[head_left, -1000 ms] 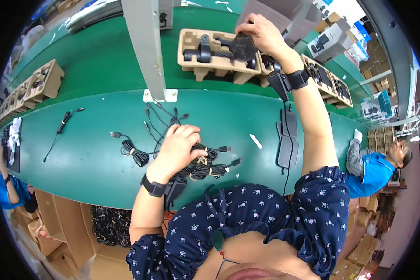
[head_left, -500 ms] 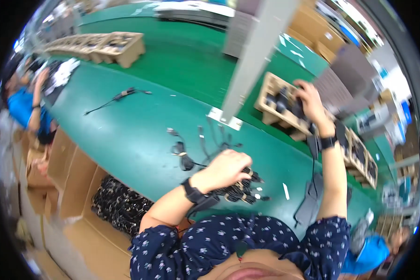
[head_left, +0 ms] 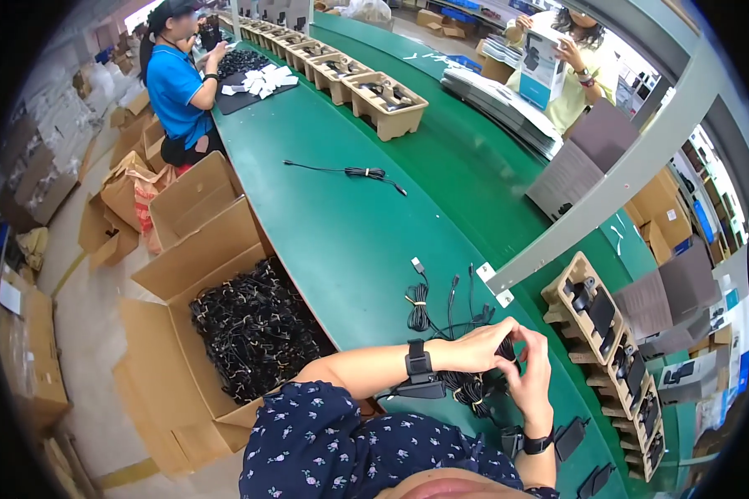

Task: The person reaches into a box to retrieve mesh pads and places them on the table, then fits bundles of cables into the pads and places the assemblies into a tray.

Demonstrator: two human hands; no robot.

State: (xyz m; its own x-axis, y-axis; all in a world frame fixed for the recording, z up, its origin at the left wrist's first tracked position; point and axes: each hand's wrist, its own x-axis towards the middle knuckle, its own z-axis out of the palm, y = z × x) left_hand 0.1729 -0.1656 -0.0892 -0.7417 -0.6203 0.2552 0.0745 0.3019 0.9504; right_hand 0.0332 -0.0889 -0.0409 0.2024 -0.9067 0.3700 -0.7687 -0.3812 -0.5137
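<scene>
Cardboard box (head_left: 250, 333), open and full of tangled black cables, sits on the floor just left of the green conveyor belt (head_left: 349, 216), below its near edge. On the belt itself, close to that edge, lies a heap of bundled black cables (head_left: 466, 387), each coil tied with a yellow band, with a few loose plug ends fanning out toward the belt's middle. The left hand (head_left: 474, 345) reaches over this heap, a black watch on its wrist, its fingers curled and meeting the right hand (head_left: 531, 378) directly above the pile. Both sets of fingers pinch a small dark cable coil (head_left: 506, 349), which sits between the left fingertips and the right thumb and forefinger; most of it is hidden by the fingers. Right of the hands, at the belt's far side, stands a pulp tray (head_left: 595, 312) holding black parts. Farther up the belt, well apart from the hands, a single black cable (head_left: 354, 172) lies stretched out.
</scene>
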